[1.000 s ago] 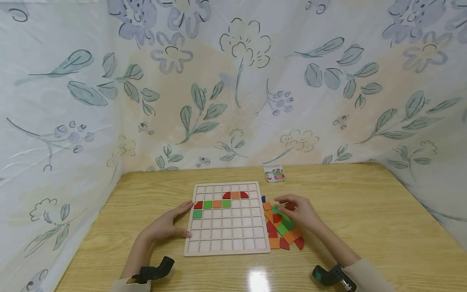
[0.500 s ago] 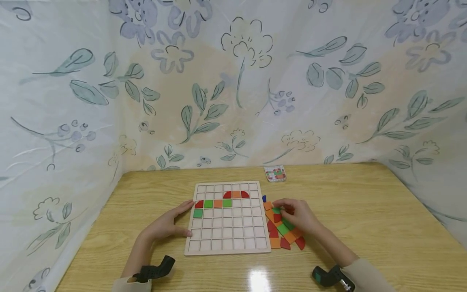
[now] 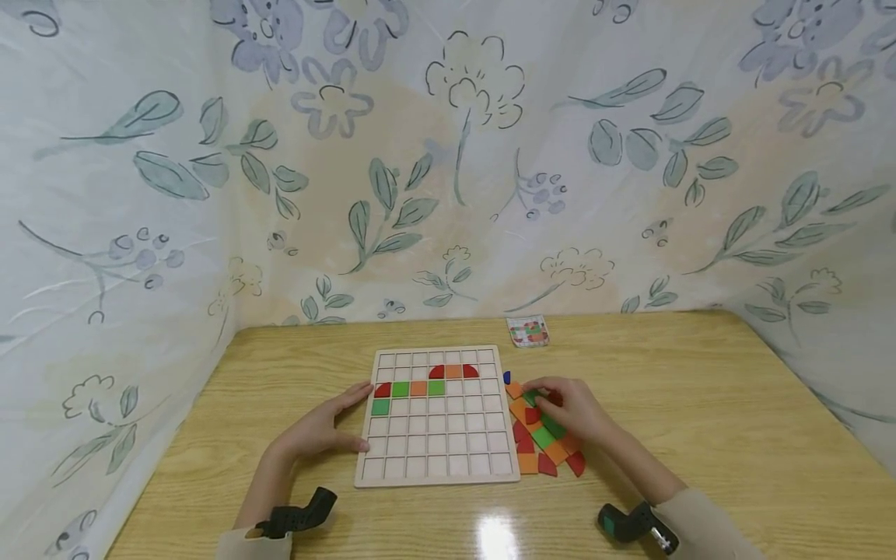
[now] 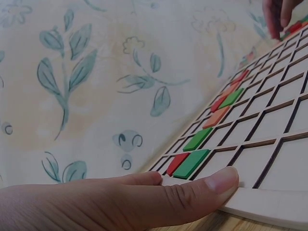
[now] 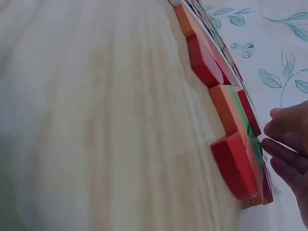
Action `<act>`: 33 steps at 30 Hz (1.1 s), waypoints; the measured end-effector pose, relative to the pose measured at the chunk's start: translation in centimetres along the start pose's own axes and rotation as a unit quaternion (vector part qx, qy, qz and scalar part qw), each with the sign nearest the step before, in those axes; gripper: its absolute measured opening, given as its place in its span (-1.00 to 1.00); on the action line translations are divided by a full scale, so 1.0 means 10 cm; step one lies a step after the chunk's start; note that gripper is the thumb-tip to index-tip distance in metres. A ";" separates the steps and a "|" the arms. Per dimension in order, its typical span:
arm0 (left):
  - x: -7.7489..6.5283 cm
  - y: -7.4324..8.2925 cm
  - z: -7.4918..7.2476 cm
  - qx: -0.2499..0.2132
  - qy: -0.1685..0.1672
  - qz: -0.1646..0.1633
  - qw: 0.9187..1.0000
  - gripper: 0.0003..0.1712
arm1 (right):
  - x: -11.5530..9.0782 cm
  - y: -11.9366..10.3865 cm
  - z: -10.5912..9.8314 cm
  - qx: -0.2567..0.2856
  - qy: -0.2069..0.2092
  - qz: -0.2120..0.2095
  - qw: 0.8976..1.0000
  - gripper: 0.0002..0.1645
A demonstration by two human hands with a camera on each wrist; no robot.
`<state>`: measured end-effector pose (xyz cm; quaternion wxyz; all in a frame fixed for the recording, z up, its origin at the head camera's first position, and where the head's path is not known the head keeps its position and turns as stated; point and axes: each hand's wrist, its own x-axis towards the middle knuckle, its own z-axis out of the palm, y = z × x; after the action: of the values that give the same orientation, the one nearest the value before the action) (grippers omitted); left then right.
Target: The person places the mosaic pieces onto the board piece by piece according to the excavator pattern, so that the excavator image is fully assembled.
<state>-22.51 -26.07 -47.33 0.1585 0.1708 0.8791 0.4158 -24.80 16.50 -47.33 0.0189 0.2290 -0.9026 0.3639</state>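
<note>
A wooden grid board [image 3: 448, 484] lies on the table with a row of red, green and orange tiles set in its cells, more above, and one green square tile [image 3: 380, 407] below the row's left end. My left hand [image 3: 318, 426] rests along the board's left edge, thumb [image 4: 207, 190] on the rim and fingers extended. At the right of the board is a pile of loose tiles [image 3: 543, 438], several red, orange and green. Over its upper part, my right hand [image 3: 577, 408] pinches a green tile [image 3: 530, 397] between thumb and fingertips; the fingers partly cover it.
Beyond the board's upper right corner a small pattern card [image 3: 528, 332] lies on the wooden table [image 3: 665, 389]. A blue tile [image 3: 507, 377] lies above the pile. Floral cloth [image 3: 392, 194] hangs behind the table and at both sides.
My right hand has closed its fingertips on the green tile, which has shifted slightly up and turned, uncovering more of the orange tile beneath. The left hand keeps its place on the board's edge.
</note>
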 end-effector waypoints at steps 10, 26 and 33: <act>0.02 0.00 0.00 0.000 0.001 0.002 1.000 0.09 | 0.07 0.08 -0.07 0.044 -0.042 0.018 0.998 -0.61; 0.01 0.00 0.01 -0.005 -0.002 0.003 1.000 0.08 | 0.07 0.10 -0.11 0.030 -0.064 -0.020 0.997 -0.59; 0.00 -0.01 0.02 -0.002 0.002 0.003 1.000 0.07 | 0.10 0.10 -0.13 0.029 -0.074 -0.009 0.997 -0.62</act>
<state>-22.43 -25.98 -47.52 0.1562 0.1722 0.8782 0.4180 -26.26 17.57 -46.85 -0.0509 0.2639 -0.8885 0.3719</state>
